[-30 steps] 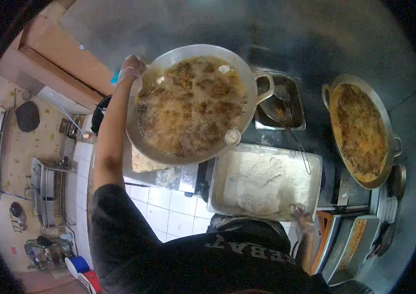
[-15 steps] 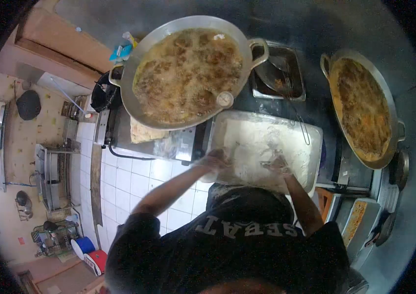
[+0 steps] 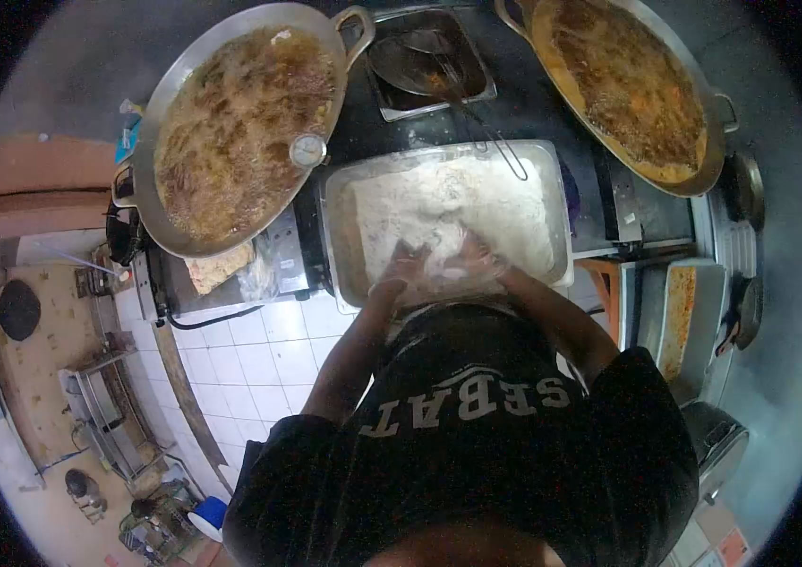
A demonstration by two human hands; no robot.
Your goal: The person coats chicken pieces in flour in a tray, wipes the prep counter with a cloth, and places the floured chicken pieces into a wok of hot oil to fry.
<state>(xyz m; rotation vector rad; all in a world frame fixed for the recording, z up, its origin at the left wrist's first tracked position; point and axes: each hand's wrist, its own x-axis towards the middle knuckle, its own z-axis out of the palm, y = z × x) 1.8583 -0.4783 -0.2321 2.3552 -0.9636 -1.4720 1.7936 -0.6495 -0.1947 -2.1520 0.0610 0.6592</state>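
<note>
A rectangular metal tray (image 3: pixel 337 274) of white flour (image 3: pixel 477 194) lies right in front of my body. Both hands are down at its near side, in the flour. My left hand (image 3: pixel 408 265) has its fingers apart and pointing away from me, with flour on them. Close beside it, my right hand (image 3: pixel 472 260) is also dusted white, its fingers spread over the flour and slightly blurred. A thin, see-through covering like a plastic glove seems to be on the hands. Anything buried under the flour is hidden.
Left of the tray stands a big two-handled pan (image 3: pixel 174 104) of bubbling oil with a dial thermometer (image 3: pixel 307 150). Another oil pan (image 3: pixel 694 76) is at the right. Behind the tray, a long-handled strainer (image 3: pixel 410 61) rests over a dark metal pan (image 3: pixel 484 93).
The view has swung, so the pans and tray sit further left. My hands have come closer together in the flour, the left one moving inward from the tray's left side.
</note>
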